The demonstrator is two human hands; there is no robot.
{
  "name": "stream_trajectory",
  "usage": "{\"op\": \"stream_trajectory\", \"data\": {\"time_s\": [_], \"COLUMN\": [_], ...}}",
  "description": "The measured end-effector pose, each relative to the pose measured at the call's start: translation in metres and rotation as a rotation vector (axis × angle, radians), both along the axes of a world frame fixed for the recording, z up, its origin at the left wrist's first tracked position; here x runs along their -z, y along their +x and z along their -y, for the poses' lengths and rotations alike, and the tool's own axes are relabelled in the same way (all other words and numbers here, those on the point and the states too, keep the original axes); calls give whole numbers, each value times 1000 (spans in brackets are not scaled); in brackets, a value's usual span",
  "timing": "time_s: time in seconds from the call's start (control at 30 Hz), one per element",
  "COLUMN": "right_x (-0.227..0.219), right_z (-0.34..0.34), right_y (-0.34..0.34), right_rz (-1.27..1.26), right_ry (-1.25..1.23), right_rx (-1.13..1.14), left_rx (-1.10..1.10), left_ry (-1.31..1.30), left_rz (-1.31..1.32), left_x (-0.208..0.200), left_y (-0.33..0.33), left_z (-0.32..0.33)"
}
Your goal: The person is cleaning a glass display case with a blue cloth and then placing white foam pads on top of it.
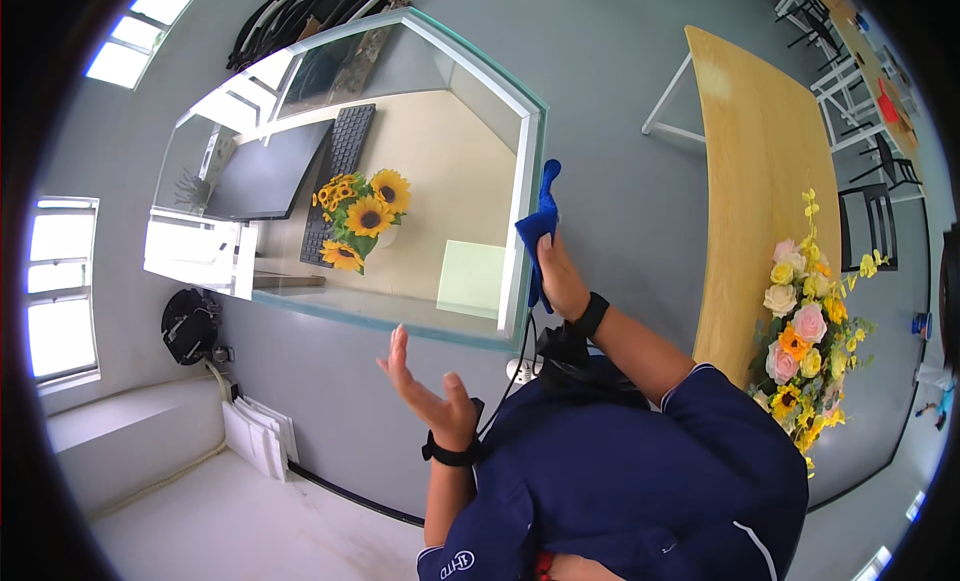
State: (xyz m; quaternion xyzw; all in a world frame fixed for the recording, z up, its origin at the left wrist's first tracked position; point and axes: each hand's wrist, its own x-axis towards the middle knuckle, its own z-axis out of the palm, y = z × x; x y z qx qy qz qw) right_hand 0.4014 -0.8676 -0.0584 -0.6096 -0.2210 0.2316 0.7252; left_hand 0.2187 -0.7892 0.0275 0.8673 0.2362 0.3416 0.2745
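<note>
A navy shirt (640,471) filled the foreground below a glass-topped table (527,141). The left hand (432,399) hung open nearby; the right hand (565,281) gripped a blue cloth (540,224) at the right rim, fingers mostly hidden. A slipping grip could have dropped the cloth or scraped skin against the glass edge.

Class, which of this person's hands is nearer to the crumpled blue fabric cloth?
Right: the right hand holds the cloth; the left hand, open, is apart from it, to its left.
</note>
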Motion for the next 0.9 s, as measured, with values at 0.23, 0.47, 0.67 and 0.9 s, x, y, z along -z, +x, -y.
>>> {"op": "stream_trajectory", "data": {"time_s": [0.23, 0.47, 0.67, 0.9], "right_x": [82, 165, 141, 48], "right_z": [2, 4, -1, 10], "right_y": [-55, -79, -85, -114], "right_rz": [-1, -670, -827, -620], "right_ry": [-7, -93, -45, 281], "right_rx": [144, 92, 146, 89], "left_rx": [-228, -377, -426, -455], "left_ry": [-44, -133, -181, -228], "left_rz": [71, 117, 175, 257], "left_x": [1, 1, 5, 5], "left_y": [-83, -150, -183, -210], "left_z": [-12, -12, -12, -16]}}
